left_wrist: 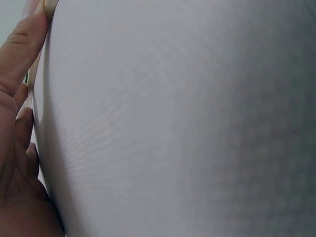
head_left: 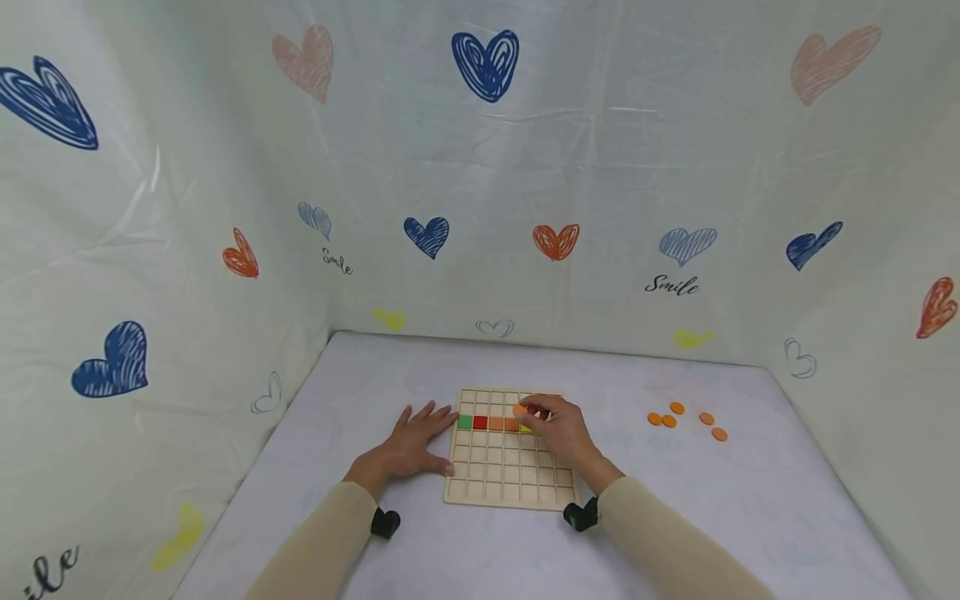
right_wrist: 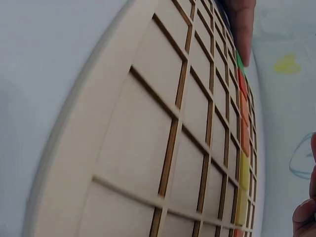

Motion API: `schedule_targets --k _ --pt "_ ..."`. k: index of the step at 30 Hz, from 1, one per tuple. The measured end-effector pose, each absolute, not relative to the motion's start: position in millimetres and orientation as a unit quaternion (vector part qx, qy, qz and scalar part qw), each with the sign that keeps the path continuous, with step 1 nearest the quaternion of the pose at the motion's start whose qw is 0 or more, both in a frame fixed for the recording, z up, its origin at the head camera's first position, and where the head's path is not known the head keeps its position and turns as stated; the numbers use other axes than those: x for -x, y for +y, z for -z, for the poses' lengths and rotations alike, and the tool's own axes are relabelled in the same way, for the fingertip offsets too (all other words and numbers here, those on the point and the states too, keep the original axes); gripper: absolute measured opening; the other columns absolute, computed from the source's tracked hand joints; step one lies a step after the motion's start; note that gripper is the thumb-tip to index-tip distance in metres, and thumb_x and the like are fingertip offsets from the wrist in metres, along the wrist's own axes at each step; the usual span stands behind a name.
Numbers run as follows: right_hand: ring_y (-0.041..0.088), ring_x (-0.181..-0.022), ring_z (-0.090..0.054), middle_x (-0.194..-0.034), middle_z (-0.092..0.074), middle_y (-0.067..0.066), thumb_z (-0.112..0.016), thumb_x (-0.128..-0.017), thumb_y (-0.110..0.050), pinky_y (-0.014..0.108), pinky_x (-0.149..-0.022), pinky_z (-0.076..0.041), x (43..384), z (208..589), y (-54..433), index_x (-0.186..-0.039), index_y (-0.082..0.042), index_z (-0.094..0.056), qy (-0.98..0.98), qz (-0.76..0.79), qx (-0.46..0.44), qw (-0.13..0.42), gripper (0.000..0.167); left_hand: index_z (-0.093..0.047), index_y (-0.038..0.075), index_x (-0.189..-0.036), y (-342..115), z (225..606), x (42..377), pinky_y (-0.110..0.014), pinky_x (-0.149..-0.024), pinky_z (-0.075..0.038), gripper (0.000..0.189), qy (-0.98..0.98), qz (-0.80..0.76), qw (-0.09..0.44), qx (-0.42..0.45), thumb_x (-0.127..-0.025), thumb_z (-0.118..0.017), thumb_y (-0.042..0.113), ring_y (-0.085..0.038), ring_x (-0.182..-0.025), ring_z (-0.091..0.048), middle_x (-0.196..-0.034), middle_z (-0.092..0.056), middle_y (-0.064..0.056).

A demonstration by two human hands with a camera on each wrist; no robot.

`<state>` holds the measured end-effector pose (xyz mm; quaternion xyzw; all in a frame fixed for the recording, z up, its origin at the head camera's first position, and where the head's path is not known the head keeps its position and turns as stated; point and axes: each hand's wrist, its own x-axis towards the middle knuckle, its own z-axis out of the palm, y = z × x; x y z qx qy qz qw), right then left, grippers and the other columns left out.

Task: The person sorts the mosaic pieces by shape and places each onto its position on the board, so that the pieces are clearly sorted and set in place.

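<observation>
A square wooden grid board (head_left: pixel 504 492) lies on the table with a row of coloured square tiles across its upper part. From the left the row runs green (head_left: pixel 465 422), red (head_left: pixel 480 422), two orange, then yellow; the right wrist view shows a second yellow tile (right_wrist: pixel 241 207). My right hand (head_left: pixel 562 429) pinches an orange disc (head_left: pixel 519 411) between thumb and fingers, just over the row. It covers the row's right end in the head view. My left hand (head_left: pixel 408 443) lies with fingers spread at the board's left side, thumb and fingertips at its edge.
To the right of the board, several loose orange discs (head_left: pixel 669 422) lie scattered on the white table (head_left: pixel 630 533). A pale curtain (head_left: pixel 600 183) printed with hearts hangs behind the table and along both sides.
</observation>
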<state>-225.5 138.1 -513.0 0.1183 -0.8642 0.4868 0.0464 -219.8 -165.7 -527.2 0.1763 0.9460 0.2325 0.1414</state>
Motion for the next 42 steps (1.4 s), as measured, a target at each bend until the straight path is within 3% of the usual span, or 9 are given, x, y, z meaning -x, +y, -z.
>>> schedule_targets --k 8,19,36,42 --pt "0.010 -0.083 -0.056 -0.092 -0.067 -0.008 -0.081 -0.093 -0.020 0.022 -0.070 -0.048 223 514 104 -0.114 -0.016 -0.079 -0.862 -0.483 -0.154 0.025 0.022 -0.042 0.021 -0.163 -166 525 221 -0.061 -0.133 0.001 0.101 0.944 -0.232 0.143 -0.187 -0.080 -0.089 0.050 -0.034 -0.164 -0.015 -0.173 -0.034 -0.004" --pt "0.013 -0.090 -0.059 -0.098 -0.067 -0.007 -0.077 -0.098 -0.023 0.021 -0.076 -0.052 219 520 72 -0.121 -0.015 -0.077 -0.849 -0.503 -0.162 -0.024 0.024 -0.041 0.018 -0.164 -170 527 223 -0.062 -0.132 0.001 0.102 0.940 -0.238 0.143 -0.200 -0.080 -0.088 0.053 -0.036 -0.164 -0.015 -0.173 -0.033 -0.006" --pt "0.004 -0.070 -0.055 -0.084 -0.066 -0.010 -0.078 -0.096 -0.019 0.019 -0.060 -0.047 215 533 52 -0.113 -0.013 -0.079 -0.888 -0.432 -0.157 -0.027 0.017 -0.043 0.019 -0.163 -170 532 223 -0.062 -0.132 0.001 0.102 0.941 -0.239 0.133 -0.201 -0.078 -0.088 0.054 -0.036 -0.164 -0.016 -0.172 -0.035 -0.005" --pt "0.003 -0.071 -0.054 -0.083 -0.065 -0.011 -0.078 -0.096 -0.017 0.019 -0.061 -0.047 215 538 48 -0.110 -0.014 -0.079 -0.897 -0.409 -0.165 -0.023 0.015 -0.044 0.018 -0.162 -169 530 222 -0.062 -0.132 0.000 0.101 0.941 -0.240 0.133 -0.197 -0.078 -0.089 0.052 -0.035 -0.164 -0.017 -0.172 -0.036 -0.005"
